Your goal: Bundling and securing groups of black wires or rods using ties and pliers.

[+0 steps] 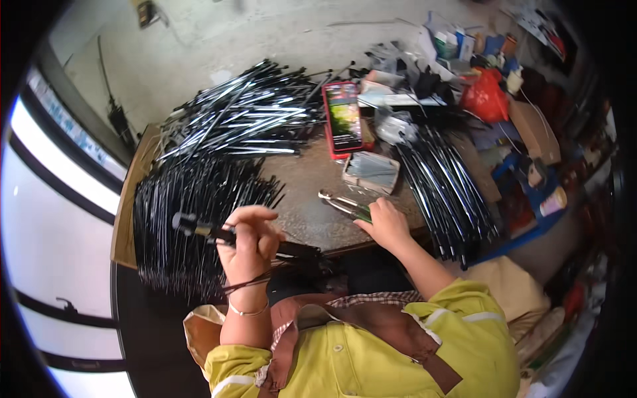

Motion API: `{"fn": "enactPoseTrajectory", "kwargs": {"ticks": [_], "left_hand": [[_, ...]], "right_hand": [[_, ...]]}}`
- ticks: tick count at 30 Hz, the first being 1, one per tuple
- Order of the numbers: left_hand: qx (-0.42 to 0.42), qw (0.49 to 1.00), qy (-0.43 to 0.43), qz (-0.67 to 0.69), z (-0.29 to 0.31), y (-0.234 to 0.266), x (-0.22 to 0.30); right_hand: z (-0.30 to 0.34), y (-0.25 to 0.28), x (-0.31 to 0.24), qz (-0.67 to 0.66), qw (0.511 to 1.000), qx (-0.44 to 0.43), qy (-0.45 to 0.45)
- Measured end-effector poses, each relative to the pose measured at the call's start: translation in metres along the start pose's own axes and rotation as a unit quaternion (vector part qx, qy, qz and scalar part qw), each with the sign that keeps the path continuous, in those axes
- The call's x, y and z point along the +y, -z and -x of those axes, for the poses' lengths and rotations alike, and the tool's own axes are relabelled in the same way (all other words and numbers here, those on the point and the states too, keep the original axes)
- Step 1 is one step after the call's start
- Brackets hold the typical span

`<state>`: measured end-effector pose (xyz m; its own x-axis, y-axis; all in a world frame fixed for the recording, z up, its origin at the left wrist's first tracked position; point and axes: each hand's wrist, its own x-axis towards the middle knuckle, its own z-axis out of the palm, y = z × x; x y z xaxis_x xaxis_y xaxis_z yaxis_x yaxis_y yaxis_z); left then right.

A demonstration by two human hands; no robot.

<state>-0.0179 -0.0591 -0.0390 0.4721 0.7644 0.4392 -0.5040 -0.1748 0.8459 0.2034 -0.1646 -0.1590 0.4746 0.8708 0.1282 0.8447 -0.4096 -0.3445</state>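
My left hand (249,242) is raised in front of the near table edge, its fingers curled round a black rod-like piece (298,250) with a pale grey end. The piece lies crosswise, and its right part is dark and hard to make out. Dark cords or thin strands loop at that wrist. On the table, my right hand (388,224) is closed on the green handles of metal pliers (344,202), whose head points left and away from me. Just beyond it stands a shallow box (370,171) of thin wire-like pieces.
A large heap of shiny dark rods (245,113) lies at the back left, with thin black rods (199,219) in front. Another rod bundle (448,192) hangs over the right table edge. A phone in a red case (344,119) and a red plastic bag (486,96) are farther back.
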Motion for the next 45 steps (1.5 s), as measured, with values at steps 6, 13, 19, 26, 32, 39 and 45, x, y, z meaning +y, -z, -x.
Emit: {"fn": "enactPoseTrajectory", "kwargs": {"ticks": [6, 13, 19, 26, 32, 39, 45], "left_hand": [[-0.015, 0.999, -0.024, -0.044, -0.006, 0.005, -0.010], [0.043, 0.928, 0.056, 0.367, -0.016, -0.058, -0.009], [-0.254, 0.937, -0.055, -0.233, 0.001, -0.023, -0.028], [-0.096, 0.830, 0.040, -0.547, 0.021, 0.044, -0.096], [0.084, 0.620, -0.032, -0.780, 0.007, 0.114, -0.127], [0.124, 0.523, -0.027, -0.843, 0.007, 0.094, -0.128], [0.128, 0.566, -0.100, -0.808, 0.006, 0.122, -0.116]], "right_hand": [[0.010, -0.019, 0.017, 0.042, 0.996, 0.050, 0.054], [0.036, 0.051, -0.047, -0.391, 0.912, 0.026, 0.121], [0.006, 0.133, 0.035, -0.080, 0.901, 0.423, -0.057], [0.026, 0.115, 0.180, 0.101, 0.949, 0.252, -0.160], [0.019, 0.077, 0.183, 0.253, 0.934, 0.249, -0.049], [-0.018, 0.021, 0.019, -0.038, 0.948, 0.124, 0.289], [-0.012, -0.033, 0.002, -0.019, 0.961, 0.032, 0.274]]}}
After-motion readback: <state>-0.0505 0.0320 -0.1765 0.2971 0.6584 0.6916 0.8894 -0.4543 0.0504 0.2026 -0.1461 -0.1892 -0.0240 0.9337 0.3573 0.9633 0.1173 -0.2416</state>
